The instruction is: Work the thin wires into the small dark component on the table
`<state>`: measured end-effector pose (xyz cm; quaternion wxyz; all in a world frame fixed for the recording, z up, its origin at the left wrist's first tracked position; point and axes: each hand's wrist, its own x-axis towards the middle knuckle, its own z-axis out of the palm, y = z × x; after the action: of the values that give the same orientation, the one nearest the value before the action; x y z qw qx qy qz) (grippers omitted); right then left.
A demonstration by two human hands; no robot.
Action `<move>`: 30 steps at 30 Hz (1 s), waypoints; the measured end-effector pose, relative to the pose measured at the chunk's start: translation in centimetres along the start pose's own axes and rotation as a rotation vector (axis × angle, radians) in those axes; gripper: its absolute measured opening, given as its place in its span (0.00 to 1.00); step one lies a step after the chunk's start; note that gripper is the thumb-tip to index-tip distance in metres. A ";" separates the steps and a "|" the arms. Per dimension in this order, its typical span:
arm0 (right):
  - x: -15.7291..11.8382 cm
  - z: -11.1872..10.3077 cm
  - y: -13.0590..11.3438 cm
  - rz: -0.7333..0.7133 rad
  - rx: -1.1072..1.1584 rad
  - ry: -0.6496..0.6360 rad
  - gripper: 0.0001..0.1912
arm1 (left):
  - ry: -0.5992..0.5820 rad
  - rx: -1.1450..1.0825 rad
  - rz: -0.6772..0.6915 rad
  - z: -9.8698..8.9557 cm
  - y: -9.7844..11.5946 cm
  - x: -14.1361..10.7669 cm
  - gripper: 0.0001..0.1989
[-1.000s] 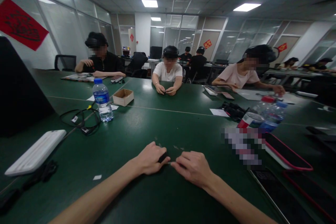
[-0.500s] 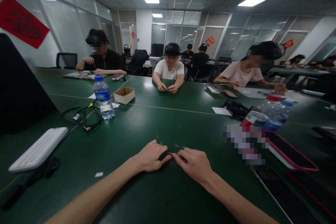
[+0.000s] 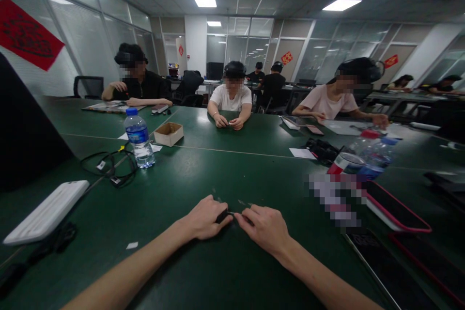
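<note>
My left hand (image 3: 208, 218) rests on the green table (image 3: 203, 271), its fingers closed round a small black object (image 3: 222, 216). A thin, light-coloured tip sticks out of that object towards my right hand (image 3: 266, 225). The thumb and fingers of my right hand are bent and pressed together close to this tip; whether they hold it or something tiny is hidden. Thin clear scraps (image 3: 244, 202) lie on the table just beyond my fingers.
To the left are a water bottle (image 3: 139, 140), a small open box (image 3: 169, 134), a coiled black cable (image 3: 109, 167) and a white device (image 3: 47, 210). Right of me lie phones (image 3: 395, 206) and more bottles (image 3: 379, 157). Several people sit around the table, one person (image 3: 230, 97) directly opposite.
The view has shifted slightly, so most things appear a little further left. My hands keep nearly the same pose around the small black object.
</note>
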<state>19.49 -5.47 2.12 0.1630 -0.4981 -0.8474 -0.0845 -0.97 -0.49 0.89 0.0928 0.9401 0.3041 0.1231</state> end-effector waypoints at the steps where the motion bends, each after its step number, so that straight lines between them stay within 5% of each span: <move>1: 0.0 0.0 0.0 -0.004 -0.001 0.006 0.23 | 0.000 -0.001 -0.001 0.0 0.0 0.0 0.17; 9: 0.0 0.5 0.7 -0.038 0.043 0.066 0.21 | -0.014 0.028 -0.006 -0.2 0.3 0.2 0.15; 14: -0.1 0.7 0.1 -0.246 0.072 0.063 0.19 | -0.013 0.090 -0.057 0.3 0.3 0.7 0.14; 20: 0.4 0.8 0.0 -0.113 0.170 0.083 0.19 | -0.011 0.046 -0.064 -0.1 0.4 0.6 0.12; 30: 0.9 0.7 0.0 -0.094 0.230 0.064 0.18 | -0.031 -0.086 -0.052 -1.9 0.7 -0.1 0.11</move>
<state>18.99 -4.54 1.77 0.2420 -0.4329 -0.8683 -0.0104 -1.24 -0.96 2.88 0.1412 0.9288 0.3214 0.1190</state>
